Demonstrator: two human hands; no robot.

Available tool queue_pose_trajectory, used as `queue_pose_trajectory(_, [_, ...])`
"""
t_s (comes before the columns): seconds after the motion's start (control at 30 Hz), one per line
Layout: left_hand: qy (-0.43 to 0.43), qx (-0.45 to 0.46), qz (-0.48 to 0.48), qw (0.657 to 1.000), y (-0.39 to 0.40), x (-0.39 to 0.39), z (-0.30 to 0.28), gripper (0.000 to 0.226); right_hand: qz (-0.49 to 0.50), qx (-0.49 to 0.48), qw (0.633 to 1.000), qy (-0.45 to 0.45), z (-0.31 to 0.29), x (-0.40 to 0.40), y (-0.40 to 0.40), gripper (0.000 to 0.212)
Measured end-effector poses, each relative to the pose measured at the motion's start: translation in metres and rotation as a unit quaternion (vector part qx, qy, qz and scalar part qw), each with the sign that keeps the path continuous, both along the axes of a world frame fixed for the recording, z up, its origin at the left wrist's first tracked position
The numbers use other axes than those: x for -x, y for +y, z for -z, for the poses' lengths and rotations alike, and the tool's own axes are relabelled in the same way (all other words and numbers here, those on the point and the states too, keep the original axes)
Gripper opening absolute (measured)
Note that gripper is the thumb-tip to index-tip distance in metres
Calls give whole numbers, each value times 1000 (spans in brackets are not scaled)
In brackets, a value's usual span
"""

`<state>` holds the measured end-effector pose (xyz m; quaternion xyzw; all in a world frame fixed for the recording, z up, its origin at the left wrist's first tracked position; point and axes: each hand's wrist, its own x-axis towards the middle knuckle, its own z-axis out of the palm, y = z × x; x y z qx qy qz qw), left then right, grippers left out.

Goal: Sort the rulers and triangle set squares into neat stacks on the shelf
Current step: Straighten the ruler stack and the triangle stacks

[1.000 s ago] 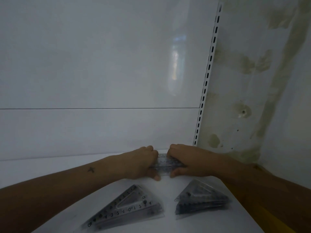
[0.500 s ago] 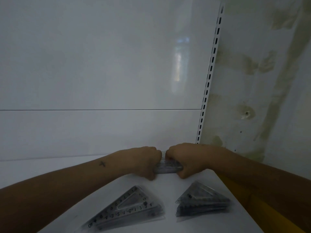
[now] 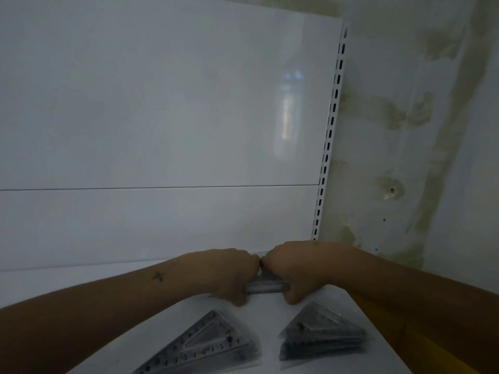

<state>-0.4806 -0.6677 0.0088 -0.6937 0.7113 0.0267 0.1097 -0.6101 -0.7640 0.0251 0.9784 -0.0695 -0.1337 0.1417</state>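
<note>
The place appeared to be a shop or stockroom. A white metal display shelf [image 3: 270, 314] stood against a white back panel [image 3: 162, 103], with a slotted upright [image 3: 333, 112] for adjustable brackets at its right edge. Stacks of set squares [image 3: 205, 346] lay on it like stock. The wall [image 3: 405, 130] beside it was stained and patchy.

Two hands, left hand [image 3: 229, 273] and right hand [image 3: 294, 271], one bundle of rulers [image 3: 266, 286] whose number cannot be told, two stacks of set squares [image 3: 205, 346] [image 3: 321, 338], one white shelf [image 3: 270, 306], one slotted upright [image 3: 330, 130].
</note>
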Motion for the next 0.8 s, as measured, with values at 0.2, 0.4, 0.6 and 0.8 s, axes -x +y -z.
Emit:
queue_pose_trajectory(0.2, [-13, 44, 10, 999, -7, -12, -30, 42, -1, 4, 999, -55, -22, -2, -17, 44])
queue_pose_trajectory(0.4, [-7, 53, 6, 999, -28, -31, -28, 36, 30, -50, 993, -102, -13, -15, -46, 45])
queue_pose_trajectory(0.6, [2, 40, -11, 999, -29, -33, -3, 38, 57, -141, 980, -126, 13, -11, -56, 33])
queue_pose_trajectory(0.8, [51, 59, -21, 997, -31, -39, 2, 35, 77, -200, 962, -167, 29, -1, -59, 34])
